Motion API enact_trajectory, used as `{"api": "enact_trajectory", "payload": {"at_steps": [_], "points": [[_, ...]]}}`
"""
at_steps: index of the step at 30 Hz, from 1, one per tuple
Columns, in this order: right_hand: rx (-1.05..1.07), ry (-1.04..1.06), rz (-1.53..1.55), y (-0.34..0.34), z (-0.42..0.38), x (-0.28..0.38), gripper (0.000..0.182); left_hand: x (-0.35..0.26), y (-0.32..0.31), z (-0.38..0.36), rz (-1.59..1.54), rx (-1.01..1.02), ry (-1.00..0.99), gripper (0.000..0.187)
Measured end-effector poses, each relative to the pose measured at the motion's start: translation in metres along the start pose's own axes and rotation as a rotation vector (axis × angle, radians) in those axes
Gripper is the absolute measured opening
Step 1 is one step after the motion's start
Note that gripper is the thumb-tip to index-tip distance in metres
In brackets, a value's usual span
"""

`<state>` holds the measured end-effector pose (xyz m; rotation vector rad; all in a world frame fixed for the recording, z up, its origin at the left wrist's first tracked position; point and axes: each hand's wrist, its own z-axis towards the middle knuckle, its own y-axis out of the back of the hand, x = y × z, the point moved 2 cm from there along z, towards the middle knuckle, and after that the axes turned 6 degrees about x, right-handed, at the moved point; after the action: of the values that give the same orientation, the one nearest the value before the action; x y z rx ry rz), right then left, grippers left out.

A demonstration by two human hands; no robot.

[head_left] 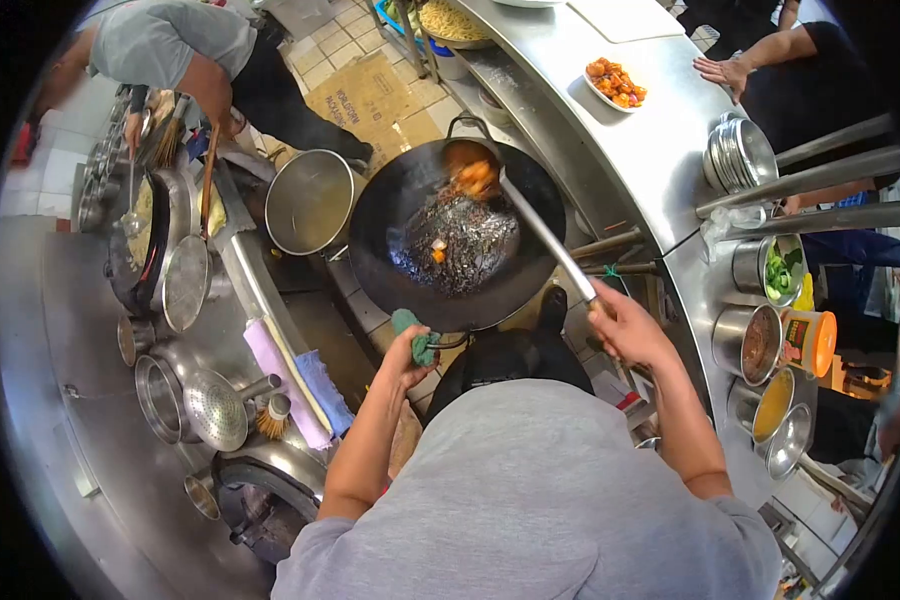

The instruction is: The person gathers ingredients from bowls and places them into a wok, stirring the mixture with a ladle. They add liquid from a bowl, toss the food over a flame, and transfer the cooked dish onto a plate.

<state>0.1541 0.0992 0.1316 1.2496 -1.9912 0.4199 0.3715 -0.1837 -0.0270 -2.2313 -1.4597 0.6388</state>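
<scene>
My left hand [407,357] is closed round a green cloth [422,342] at the near handle of a large black wok [380,290]. The wok is lifted off the stove, in front of my body. In my right hand [627,325] is the handle of a long metal ladle [545,235]. Its bowl is at the wok's far side, with glossy orange-brown food pieces [475,178] in and around it. Dark, shiny sauce [465,245] coats the wok's middle, and a few small bits lie there. Some steam blurs the far side.
A steel pot [310,203] stands left of the wok. On the right-hand counter [660,150] are a white dish of orange-red food [616,84], stacked metal bowls [740,153] and several ingredient pots. A co-worker [175,45] bends over another wok at left; another person's hand [725,72] rests by the counter.
</scene>
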Motion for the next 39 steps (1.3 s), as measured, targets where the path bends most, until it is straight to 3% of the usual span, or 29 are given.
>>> {"api": "enact_trajectory", "payload": {"at_steps": [1,5,6,8,9,11,14,16,17,19,20,24,27,28,30,32,34,36,37,39], "points": [[-0.227,0.145,-0.455,0.0,0.007,-0.006,0.054,-0.002,-0.003,-0.002,0.047,-0.012,-0.038,0.016],[-0.341,0.068,-0.599,-0.028,0.031,-0.026,0.054,-0.008,-0.046,0.006,0.153,-0.119,-0.183,0.014],[-0.289,0.062,-0.504,-0.037,0.044,-0.043,0.051,-0.009,-0.054,0.015,0.204,-0.132,-0.24,0.014],[-0.002,-0.111,0.11,-0.059,0.04,-0.033,0.047,-0.008,-0.069,0.039,0.226,-0.139,-0.31,0.015],[-0.002,-0.108,0.117,-0.057,0.034,-0.032,0.047,-0.006,-0.053,0.071,0.334,-0.145,-0.361,0.014],[0.407,-0.213,0.886,-0.053,0.025,-0.037,0.045,-0.002,-0.057,0.088,0.432,-0.311,-0.503,0.019],[0.679,-0.099,1.174,-0.03,0.008,-0.091,0.044,0.003,-0.059,0.081,0.51,-0.523,-0.588,0.026],[0.726,-0.128,1.288,-0.045,0.002,-0.098,0.043,0.001,-0.038,0.088,0.551,-0.497,-0.593,0.026],[0.754,-0.162,1.405,-0.048,0.001,-0.1,0.043,-0.002,-0.03,0.089,0.438,-0.398,-0.462,0.024],[0.657,-0.128,1.257,-0.053,0.026,-0.101,0.041,-0.011,-0.028,0.074,0.274,-0.281,-0.213,0.019],[0.579,-0.134,1.184,-0.05,0.036,-0.097,0.039,-0.012,-0.034,0.062,0.199,-0.344,-0.156,0.018],[0.389,-0.145,1.058,-0.042,0.047,-0.052,0.035,-0.01,-0.008,0.033,0.092,-0.223,-0.101,0.017],[-0.022,-0.04,0.024,-0.035,0.062,-0.042,0.04,-0.005,-0.012,0.004,0.144,-0.233,-0.092,0.018],[-0.02,-0.044,0.021,-0.04,0.074,-0.061,0.04,-0.003,-0.018,-0.003,0.135,-0.261,-0.109,0.018],[-0.498,0.347,-0.841,-0.046,0.088,-0.076,0.048,-0.001,-0.032,-0.007,0.16,-0.267,-0.12,0.016],[-0.436,0.245,-0.839,-0.062,0.093,-0.077,0.052,0.003,-0.04,0.003,0.187,-0.279,-0.131,0.015],[-0.029,-0.087,-0.069,-0.078,0.083,-0.053,0.054,0.002,-0.048,0.025,0.19,-0.236,-0.189,0.014],[0.275,-0.188,0.672,-0.076,0.082,-0.059,0.04,0.003,-0.059,0.042,0.287,-0.33,-0.204,0.014],[0.467,-0.178,0.877,-0.06,0.071,-0.057,0.029,0.006,-0.053,0.06,0.293,-0.322,-0.246,0.015],[0.644,-0.162,1.083,-0.041,0.049,-0.088,0.033,0.009,-0.035,0.091,0.361,-0.425,-0.352,0.02]]}}
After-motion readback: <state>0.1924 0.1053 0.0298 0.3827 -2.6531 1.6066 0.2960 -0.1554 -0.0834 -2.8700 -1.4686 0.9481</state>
